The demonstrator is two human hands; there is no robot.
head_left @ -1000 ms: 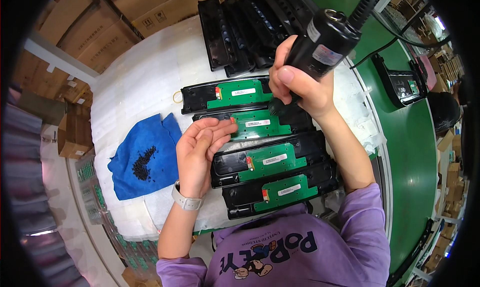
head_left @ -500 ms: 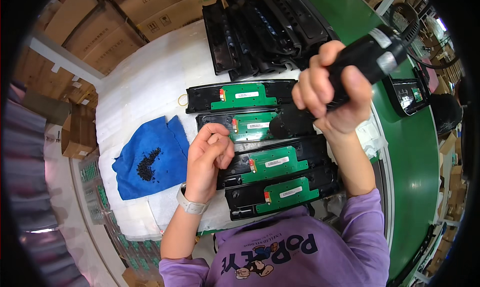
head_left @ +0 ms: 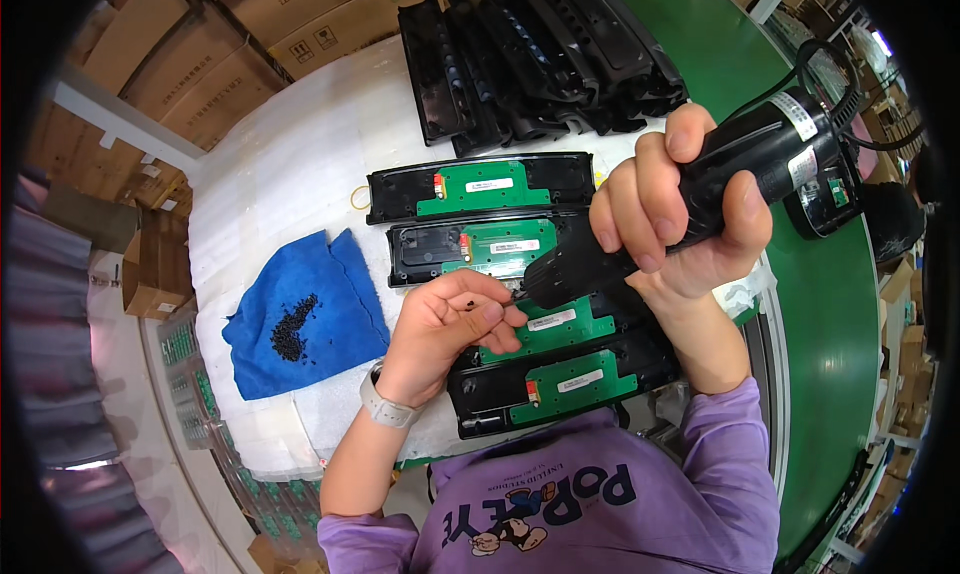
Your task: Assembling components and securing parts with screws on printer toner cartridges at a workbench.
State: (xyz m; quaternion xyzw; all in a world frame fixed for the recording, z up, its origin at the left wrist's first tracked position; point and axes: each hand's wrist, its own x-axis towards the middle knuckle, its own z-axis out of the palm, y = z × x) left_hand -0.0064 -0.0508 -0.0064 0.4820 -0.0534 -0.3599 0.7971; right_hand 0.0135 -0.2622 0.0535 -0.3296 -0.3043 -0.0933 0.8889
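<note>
In my right hand (head_left: 680, 199) is a black electric screwdriver (head_left: 752, 154), fingers wrapped round its body and its nose angled down to the left. My left hand (head_left: 455, 324) is closed in a pinch at the screwdriver's tip, with a small black screw (head_left: 471, 305) showing among the fingers. Beneath both hands lie black plastic housings with green circuit boards, such as the upper one (head_left: 480, 186), another below it (head_left: 420, 254) and the nearest one (head_left: 575, 386). My left hand partly covers the third housing. The bit itself is hidden by the fingertips.
Left of the housings, a blue cloth (head_left: 300, 344) carries a pile of small black screws (head_left: 292, 329). Several black plastic housings (head_left: 540, 64) are stacked at the back. A green bench (head_left: 825, 374) runs along the right, and the screwdriver's cable (head_left: 800, 74) trails there.
My left hand has moved right and its fingertips now meet the screwdriver's tip. The screwdriver in my right hand has shifted slightly down, its nose now over the third housing.
</note>
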